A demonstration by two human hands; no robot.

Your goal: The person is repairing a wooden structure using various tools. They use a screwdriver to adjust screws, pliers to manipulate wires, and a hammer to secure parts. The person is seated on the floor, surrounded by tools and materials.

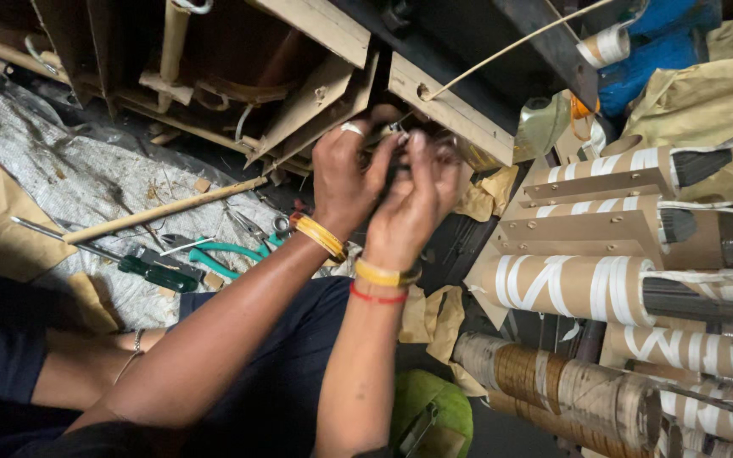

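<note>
My left hand [345, 174], with a ring and yellow bangles at the wrist, is closed around a small dark part pressed up under a wooden block [451, 114]. My right hand [415, 199], with yellow and red bangles, meets it at the same spot, fingers pinched on that part. The thing between the fingers is mostly hidden by both hands. A thin tan wire [519, 42] runs out of a hole in the wooden block, up to the right.
Paper-wrapped coils bound with white tape [583, 284] lie stacked at the right. A green-handled screwdriver [150, 271], teal-handled pliers [218, 254] and a wooden stick [163, 210] rest on silver sheeting at the left. Another person's arm [99, 360] lies at the lower left.
</note>
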